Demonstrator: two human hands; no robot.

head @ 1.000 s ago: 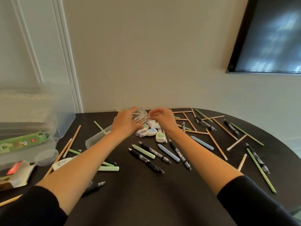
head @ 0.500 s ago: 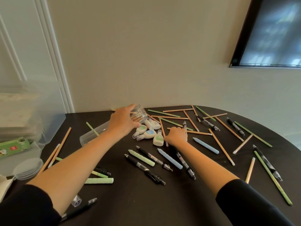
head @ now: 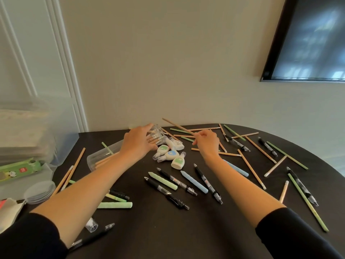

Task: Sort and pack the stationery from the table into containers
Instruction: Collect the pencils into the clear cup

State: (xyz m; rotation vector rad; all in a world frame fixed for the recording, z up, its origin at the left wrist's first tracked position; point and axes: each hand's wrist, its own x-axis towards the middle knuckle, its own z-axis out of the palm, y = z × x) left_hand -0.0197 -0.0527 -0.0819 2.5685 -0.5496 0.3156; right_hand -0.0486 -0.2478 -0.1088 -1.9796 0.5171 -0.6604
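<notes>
Where the right hand [head: 207, 142] is raised just above the table [head: 168, 230], slightly right of frame centre, its grip is clenched in a pinch on one wooden pencil [head: 177, 127]. The pencil is clear of the table and slants from the fingertips toward the upper left, with its far end seen against the wall.

Left of that, the clear container [head: 99, 158] lies on its side, with its closed end toward the left edge of the frame and its open mouth toward the centre. Wooden pencils show through its wall. The left hand [head: 139, 143] covers the mouth end, and its grip grasps the container there – thumb on the far side, fingers on the near side.

Between the two hands, a cluster of white correction tape dispensers [head: 172, 155] lies just beside the container mouth. Below the cluster, toward the lower centre, lie black pens [head: 176, 181], a pale green marker [head: 162, 180] and a pale blue marker [head: 194, 181]. More wooden and green pencils are scattered across the right half of the table, including a long green pencil [head: 306, 201] near the right edge.

At the left edge of the frame are:
- a large translucent bin [head: 28, 131]
- a green carton [head: 18, 170] below the bin
- a stack of round clear lids [head: 40, 190]

A dark framed screen [head: 309, 38] hangs in the upper right.
</notes>
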